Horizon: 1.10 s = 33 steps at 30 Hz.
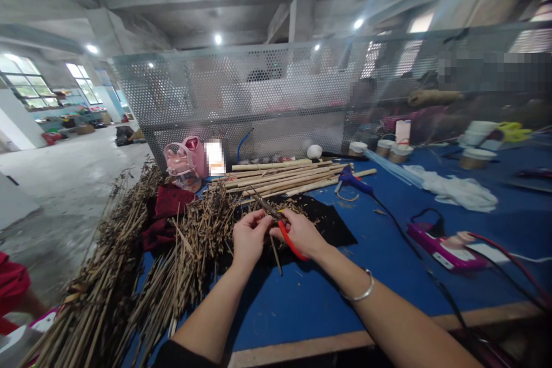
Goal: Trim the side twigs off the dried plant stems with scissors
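Note:
My right hand [304,234] is closed around red-handled pliers [292,243], whose long metal jaws point away to the upper left. My left hand [250,234] is pinched beside the jaws on a thin dry stem [276,257], its lower end sticking out below between the two hands. Under and beyond the hands lies a black cloth [340,226] strewn with dry plant bits. A heap of dried stalks with shrivelled heads [200,236] lies just left of my left hand.
Long peeled sticks [297,175] lie beyond the hands. A blue glue gun [356,181] trails its cord right, near a purple power strip [448,247]. A pink bag [187,158] stands at the back left against a perforated metal screen [241,98]. White plastic [457,187] lies right.

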Tool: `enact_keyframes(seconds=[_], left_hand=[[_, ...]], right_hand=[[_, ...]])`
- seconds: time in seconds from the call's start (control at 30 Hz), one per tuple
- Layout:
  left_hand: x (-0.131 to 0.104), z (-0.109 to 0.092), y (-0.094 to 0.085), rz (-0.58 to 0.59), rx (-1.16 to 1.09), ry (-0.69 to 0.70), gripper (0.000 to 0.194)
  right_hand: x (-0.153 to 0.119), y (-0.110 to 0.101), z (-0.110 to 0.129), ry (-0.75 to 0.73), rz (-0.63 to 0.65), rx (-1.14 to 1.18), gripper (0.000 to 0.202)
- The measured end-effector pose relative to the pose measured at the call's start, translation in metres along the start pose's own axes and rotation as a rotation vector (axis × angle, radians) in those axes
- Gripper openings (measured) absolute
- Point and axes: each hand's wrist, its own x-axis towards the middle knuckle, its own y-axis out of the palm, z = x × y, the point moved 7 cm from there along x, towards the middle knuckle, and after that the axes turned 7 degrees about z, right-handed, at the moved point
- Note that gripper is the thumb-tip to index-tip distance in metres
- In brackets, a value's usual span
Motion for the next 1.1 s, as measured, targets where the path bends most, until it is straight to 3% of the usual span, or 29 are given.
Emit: enact_keyframes(seconds=[0.47, 0.67, 0.87, 1.1], left_hand=[[0.0, 0.002, 0.004, 0.066, -0.034, -0.04, 0.036], [0.0, 0.002, 0.005, 0.076, -0.047, -0.032, 0.039], [0.0, 0.0, 0.007, 0.102, -0.022, -0.015, 0.033], [-0.001, 0.003, 0.011, 0.118, 0.005, -0.02, 0.036]], right_hand=[[0.004, -0.001, -0.003, -0.004, 0.008, 0.036, 0.029], [0.0, -0.004, 0.001, 0.017, -0.001, -0.06, 0.03], [-0.002, -0.003, 0.007, -0.041, 0.006, -0.025, 0.03], [0.0, -0.001, -0.001, 0.015, -0.019, 0.009, 0.025]])
